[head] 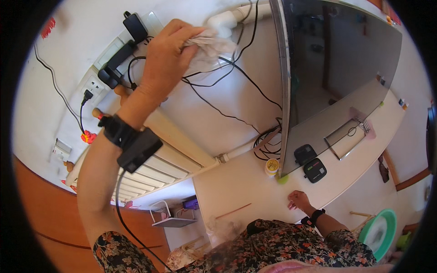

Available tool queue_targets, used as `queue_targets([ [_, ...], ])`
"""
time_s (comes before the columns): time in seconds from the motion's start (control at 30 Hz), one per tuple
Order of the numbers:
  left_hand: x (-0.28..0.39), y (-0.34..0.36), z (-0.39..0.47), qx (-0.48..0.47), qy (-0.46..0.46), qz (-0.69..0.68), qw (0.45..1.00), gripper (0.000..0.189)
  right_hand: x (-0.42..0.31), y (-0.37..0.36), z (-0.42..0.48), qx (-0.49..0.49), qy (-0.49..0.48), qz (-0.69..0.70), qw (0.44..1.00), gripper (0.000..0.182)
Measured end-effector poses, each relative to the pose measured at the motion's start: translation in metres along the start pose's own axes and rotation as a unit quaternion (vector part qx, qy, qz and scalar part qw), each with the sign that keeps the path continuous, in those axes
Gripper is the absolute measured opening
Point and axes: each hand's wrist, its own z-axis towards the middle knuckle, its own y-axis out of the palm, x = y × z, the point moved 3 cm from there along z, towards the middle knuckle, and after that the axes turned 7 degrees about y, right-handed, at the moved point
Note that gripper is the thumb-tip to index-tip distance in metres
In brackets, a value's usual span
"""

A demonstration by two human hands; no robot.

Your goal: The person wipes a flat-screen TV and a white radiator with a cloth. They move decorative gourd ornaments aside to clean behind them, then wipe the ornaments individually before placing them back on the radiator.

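Note:
My left hand (164, 61) is raised against the white wall and grips a crumpled whitish cloth (213, 49). The cloth is bunched beside a white pipe elbow (222, 22) and some black cables (235, 63). Just left of that hand, a black power adapter (117, 61) is plugged into the row of wall sockets (94, 85). My right hand (298, 200) is low over the white tabletop (235, 191), its fingers loosely curled and nothing visible in them. Near it are a black square box (314, 170) and a small yellow-lidded jar (272, 167).
A large dark glossy panel (338, 68) stands upright on the table at right. A white radiator (170, 146) runs below the sockets, with coiled cables (268, 143) near the panel's base. A thin reddish stick (234, 211) lies on the tabletop. At lower right sits a green basin (389, 225).

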Motion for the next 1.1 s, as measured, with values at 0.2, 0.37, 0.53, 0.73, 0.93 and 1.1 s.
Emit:
queue_targets([
  [0.2,0.08,0.008,-0.046,-0.251,0.231,-0.012,0.94,0.032,-0.004,0.0,-0.001,0.009,0.017,-0.017,1.0,0.017],
  [0.37,0.051,0.007,-0.044,-0.114,0.088,0.038,0.989,0.028,-0.006,-0.002,-0.002,0.001,0.02,-0.006,1.0,0.016],
  [0.53,0.006,0.014,-0.008,-0.23,0.044,0.192,0.953,0.033,-0.006,-0.001,0.003,-0.01,0.043,0.001,0.999,0.014],
  [0.73,-0.039,0.041,-0.011,-0.226,-0.006,0.065,0.972,0.033,-0.004,-0.002,0.005,-0.006,0.027,-0.022,0.999,0.013],
  [0.93,-0.035,0.029,-0.014,-0.289,0.016,0.014,0.957,0.032,-0.111,0.06,-0.067,-0.028,-0.302,-0.284,0.909,0.03],
  [1.1,-0.031,0.014,-0.011,-0.315,0.073,0.0,0.946,0.033,-0.267,0.11,-0.158,0.034,-0.582,-0.261,0.769,0.034],
])
